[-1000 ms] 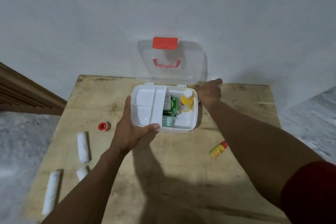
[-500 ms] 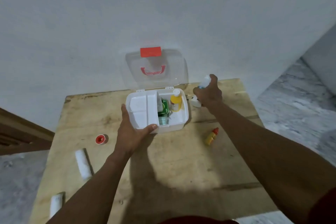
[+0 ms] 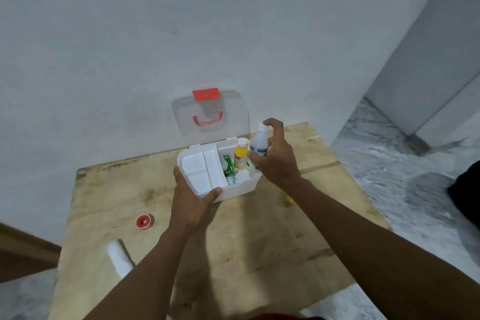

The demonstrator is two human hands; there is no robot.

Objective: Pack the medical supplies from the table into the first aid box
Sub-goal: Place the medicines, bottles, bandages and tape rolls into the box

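The white first aid box (image 3: 241, 187) stands open on the wooden table (image 3: 259, 241), its clear lid (image 3: 210, 117) with red latch and handle tipped back against the wall. Inside are a white tray insert (image 3: 201, 169), a green carton (image 3: 229, 165) and a yellow bottle (image 3: 241, 153). My left hand (image 3: 193, 197) grips the box's front left corner. My right hand (image 3: 275, 161) holds a white bottle (image 3: 259, 139) upright over the box's right end, next to the yellow bottle.
A red tape roll (image 3: 144, 221) and a white bandage roll (image 3: 118, 258) lie on the table's left side. A small yellow bottle (image 3: 287, 199) peeks out beside my right forearm. A wall stands right behind the box; marble floor lies to the right.
My right hand picked up the white bottle from behind the box's right side and brought it over the box. My left hand stayed on the box. The view swung left.
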